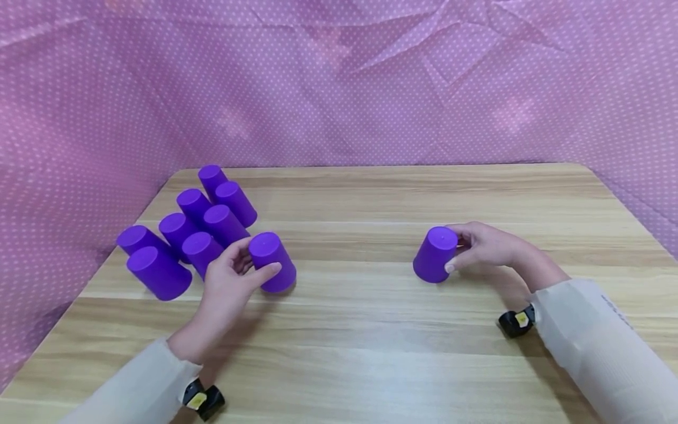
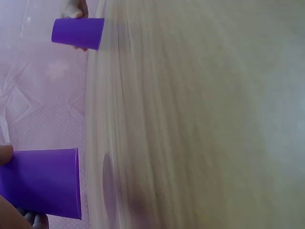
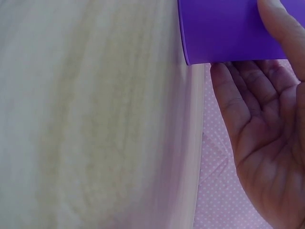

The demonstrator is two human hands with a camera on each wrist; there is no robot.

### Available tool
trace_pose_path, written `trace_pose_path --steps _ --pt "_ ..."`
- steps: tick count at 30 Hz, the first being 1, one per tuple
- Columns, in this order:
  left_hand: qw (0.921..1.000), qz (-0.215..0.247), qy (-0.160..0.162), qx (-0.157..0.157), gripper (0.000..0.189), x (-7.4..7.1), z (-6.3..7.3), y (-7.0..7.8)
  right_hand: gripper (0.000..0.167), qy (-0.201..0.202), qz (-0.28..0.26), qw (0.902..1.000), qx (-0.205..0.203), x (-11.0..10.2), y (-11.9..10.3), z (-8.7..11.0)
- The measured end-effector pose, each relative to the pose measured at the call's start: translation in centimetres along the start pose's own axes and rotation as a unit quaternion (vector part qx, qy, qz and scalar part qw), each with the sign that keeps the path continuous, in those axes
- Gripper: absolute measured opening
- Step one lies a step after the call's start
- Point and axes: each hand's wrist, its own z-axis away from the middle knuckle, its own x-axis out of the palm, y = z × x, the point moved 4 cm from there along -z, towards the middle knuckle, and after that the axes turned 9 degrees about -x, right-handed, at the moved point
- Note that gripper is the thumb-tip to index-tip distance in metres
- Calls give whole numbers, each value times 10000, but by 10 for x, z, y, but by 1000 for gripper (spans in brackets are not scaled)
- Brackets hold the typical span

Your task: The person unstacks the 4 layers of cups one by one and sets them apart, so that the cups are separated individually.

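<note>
My left hand (image 1: 228, 282) holds an upside-down purple plastic cup (image 1: 272, 265) between thumb and fingers, just right of a cluster of like cups. In the left wrist view this cup (image 2: 40, 183) hangs a little above the tabletop, its shadow apart from the rim. Farther right, my right hand (image 1: 487, 244) grips a second upside-down purple cup (image 1: 435, 256) from its right side. The right wrist view shows the thumb on one side of that cup (image 3: 228, 31) and the fingers on the other. Whether its rim touches the table, I cannot tell.
Several upside-down purple cups (image 1: 161, 274) stand close together on the left of the wooden table (image 1: 360, 330). Pink dotted cloth (image 1: 339, 88) hangs behind and beside the table. A small black camera (image 1: 515, 324) is strapped at each wrist.
</note>
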Motion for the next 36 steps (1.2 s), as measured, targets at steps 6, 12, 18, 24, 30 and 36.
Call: trace_pose_path --steps 6,12,18,24,30,36 --pt "9998 -64 167 -90 64 -14 6 -9 55 -19 3 10000 -97 1 0 0" --pt "9979 134 617 -106 59 -33 13 -17 55 -43 -41 9999 -112 2 0 -2" --pt "9934 602 971 -14 53 -52 17 -24 56 -44 13 10000 -54 1 -1 -3" --pt "9904 993 958 75 51 -58 15 -30 56 36 35 10000 -38 -1 -1 0" --pt "9862 1107 1229 -14 51 -72 17 -46 56 -52 -140 9997 -182 1 -1 0" --pt "9799 1253 1520 -324 50 -91 19 -58 56 -22 -139 9998 -142 2 1 -1"
